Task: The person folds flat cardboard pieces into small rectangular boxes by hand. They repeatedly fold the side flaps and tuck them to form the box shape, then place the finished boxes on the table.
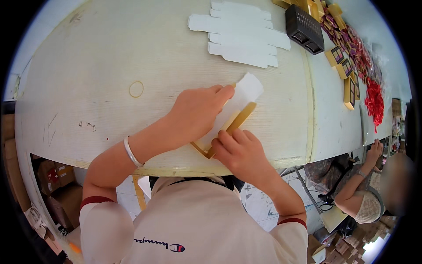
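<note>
Between my two hands lies a partly folded carton (249,88), white inside with gold sides, close to the front edge of the table. My left hand (193,112) reaches over its left side, fingers bent and pressed on the gold edge. On the right, my right hand (241,154) pinches the raised gold side wall near the carton's near corner. The carton's far flap stays flat and white. My left palm hides part of the carton's inside.
Flat white carton blanks (241,35) lie at the far middle. A rubber band (136,89) rests at left. At far right are a black slotted holder (303,28), small gold boxes (349,90) and red ribbons (373,103). Another person's hand (375,149) is at the right table edge.
</note>
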Demonstrator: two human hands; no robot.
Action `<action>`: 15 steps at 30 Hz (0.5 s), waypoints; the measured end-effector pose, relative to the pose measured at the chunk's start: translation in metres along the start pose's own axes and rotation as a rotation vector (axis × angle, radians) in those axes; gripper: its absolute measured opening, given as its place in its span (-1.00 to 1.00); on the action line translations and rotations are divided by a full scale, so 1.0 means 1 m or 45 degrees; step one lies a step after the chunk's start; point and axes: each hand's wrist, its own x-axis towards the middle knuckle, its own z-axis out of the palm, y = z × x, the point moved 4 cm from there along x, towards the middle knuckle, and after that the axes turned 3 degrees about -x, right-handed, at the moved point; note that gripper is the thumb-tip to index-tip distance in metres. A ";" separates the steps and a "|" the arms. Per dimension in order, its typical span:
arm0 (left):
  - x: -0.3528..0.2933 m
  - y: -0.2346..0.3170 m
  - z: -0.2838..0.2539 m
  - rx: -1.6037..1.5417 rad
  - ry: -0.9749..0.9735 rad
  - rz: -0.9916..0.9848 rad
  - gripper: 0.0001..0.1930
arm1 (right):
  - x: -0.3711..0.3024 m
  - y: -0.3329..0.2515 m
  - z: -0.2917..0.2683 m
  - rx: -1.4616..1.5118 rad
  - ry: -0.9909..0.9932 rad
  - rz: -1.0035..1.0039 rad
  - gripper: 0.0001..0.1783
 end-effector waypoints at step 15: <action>-0.028 0.037 -0.027 0.344 0.194 0.643 -0.75 | -0.017 -0.009 0.001 0.097 0.127 0.258 -0.78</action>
